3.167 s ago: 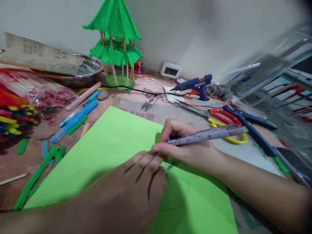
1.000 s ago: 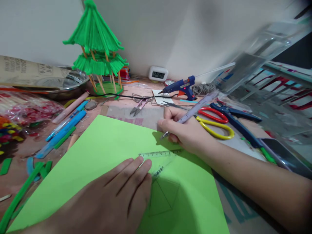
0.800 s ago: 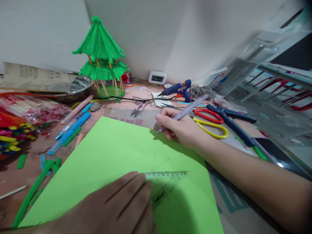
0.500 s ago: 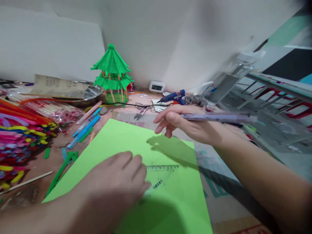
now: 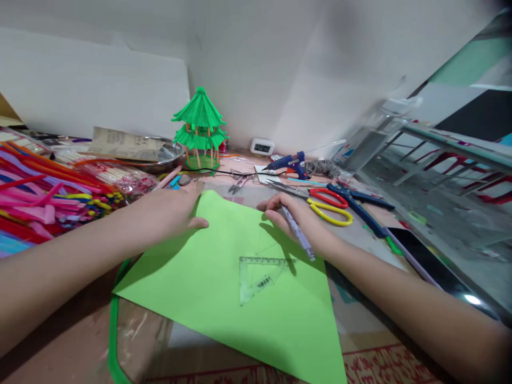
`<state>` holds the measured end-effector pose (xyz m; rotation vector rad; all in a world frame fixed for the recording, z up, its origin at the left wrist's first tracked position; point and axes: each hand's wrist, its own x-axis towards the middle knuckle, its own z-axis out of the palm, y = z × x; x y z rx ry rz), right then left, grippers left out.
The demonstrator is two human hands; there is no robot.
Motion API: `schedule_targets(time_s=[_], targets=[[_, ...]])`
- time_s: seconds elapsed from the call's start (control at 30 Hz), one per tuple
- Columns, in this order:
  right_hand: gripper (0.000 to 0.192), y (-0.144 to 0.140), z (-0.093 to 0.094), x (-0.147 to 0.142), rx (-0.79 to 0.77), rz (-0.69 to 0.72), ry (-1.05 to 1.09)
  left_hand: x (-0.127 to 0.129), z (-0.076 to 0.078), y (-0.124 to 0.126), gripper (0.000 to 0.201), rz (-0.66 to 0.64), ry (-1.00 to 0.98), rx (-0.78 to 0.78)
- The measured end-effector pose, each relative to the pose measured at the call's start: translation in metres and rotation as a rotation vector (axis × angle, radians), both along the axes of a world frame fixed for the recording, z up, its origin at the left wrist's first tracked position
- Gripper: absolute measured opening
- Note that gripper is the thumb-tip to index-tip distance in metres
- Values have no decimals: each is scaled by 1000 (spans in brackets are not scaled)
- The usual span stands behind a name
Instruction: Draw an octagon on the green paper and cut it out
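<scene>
With our left hand (image 5: 170, 210) flat on the green sheet (image 5: 224, 277) mid-desk and our right hand (image 5: 298, 221) gripping the pen (image 5: 298, 234), we press evenly, keeping the set square (image 5: 258, 274) unmoved.

left hand (image 5: 168, 210): flat, palm down, fingers extended | right hand (image 5: 294, 216): fingers curled closed, forearm reaching in
</scene>
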<state>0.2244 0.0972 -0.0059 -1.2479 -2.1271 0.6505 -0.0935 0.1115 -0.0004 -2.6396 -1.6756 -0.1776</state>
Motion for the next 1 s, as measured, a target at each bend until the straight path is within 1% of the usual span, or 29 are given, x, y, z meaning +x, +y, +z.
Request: schedule_targets(time_s=[0.07, 0.17, 0.27, 0.4, 0.5, 0.57, 0.67, 0.73, 0.83, 0.93, 1.0], targets=[[11, -1, -2, 0, -1, 12, 41, 3, 2, -1, 59, -63, -25, 30], [18, 0, -3, 2, -7, 38, 94, 10, 10, -4, 62, -134, -76, 105], [24, 0, -2, 3, -21, 57, 124, 18, 13, -8, 59, -200, -134, 197], [27, -2, -1, 1, -48, 44, 112, 26, 3, -9, 56, -303, -214, 338], [28, -4, 0, 0, -77, 31, 73, 27, -4, -10, 54, -388, -272, 408], [31, -4, 0, 1, -37, 36, 73, 27, -3, -13, 53, -406, -308, 447], [32, -3, 0, 3, 109, 36, 109, 26, 4, -17, 53, -411, -377, 502], [32, -2, 1, 4, 195, 5, 114, 26, 8, -18, 54, -428, -408, 504], [33, -1, 3, 6, 283, -26, 100, 27, 12, -17, 51, -463, -435, 454], [32, 1, 4, 7, 267, -3, 74, 29, 14, -16, 47, -447, -480, 377], [31, 1, 5, 8, 238, 21, 43, 30, 15, -17, 48, -388, -515, 325]])
